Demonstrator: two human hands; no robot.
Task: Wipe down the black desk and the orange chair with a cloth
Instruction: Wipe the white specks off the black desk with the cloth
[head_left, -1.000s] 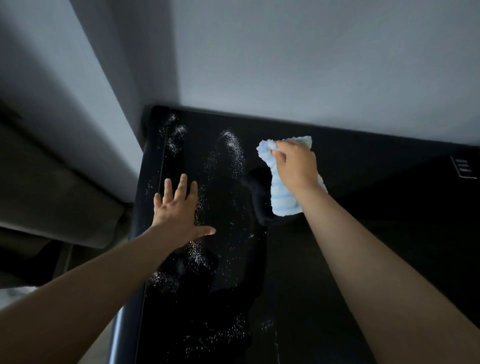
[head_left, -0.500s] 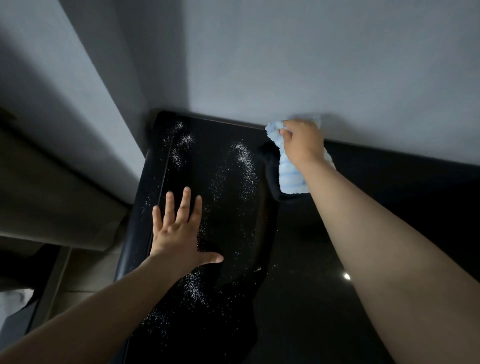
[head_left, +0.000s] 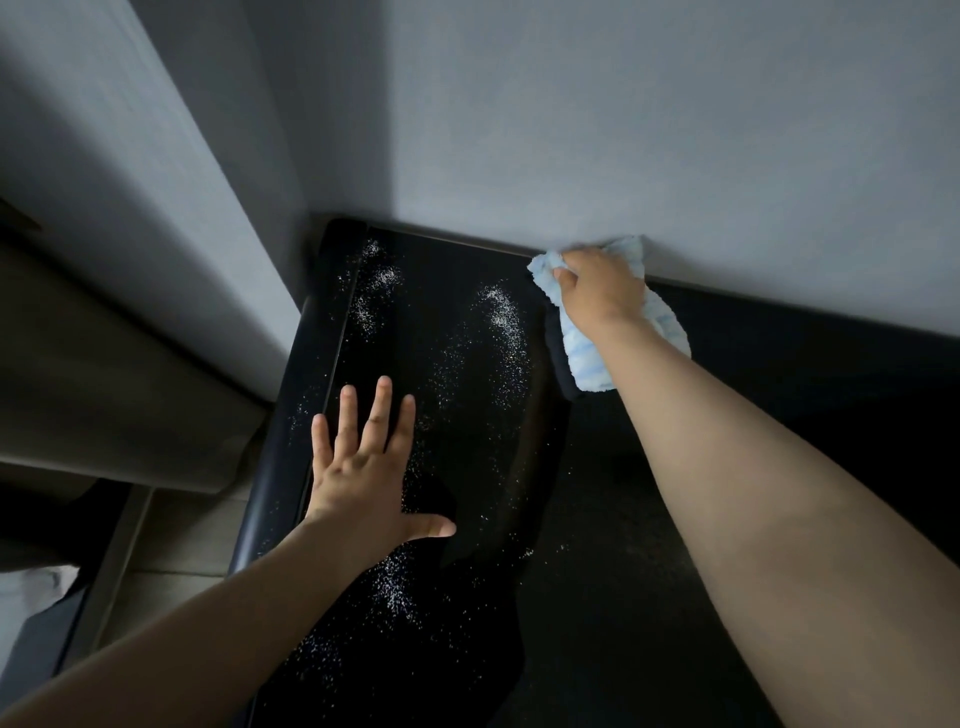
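Grey wall closes off the back of the glossy black counter, and the right hand now has the pale blue cloth at that back edge. Its fingers are curled round the bunched top, and the rest of the cloth trails toward the person along the surface. A second ago the cloth sits partway down the counter, well apart from the wall. Half a second ago it reaches the rear edge, so this reads as the far end of a forward stroke. The left hand stays pressed flat near the counter's left edge, fingers straight and spread, thumb out, holding nothing, and probably bracing the reach. White specks lie in the same streaks as before, between the two hands and around the left one, so that strip looks unwiped. The dark area under the right arm shows almost none. The desk is likely only partly done, and the orange chair is not in view.
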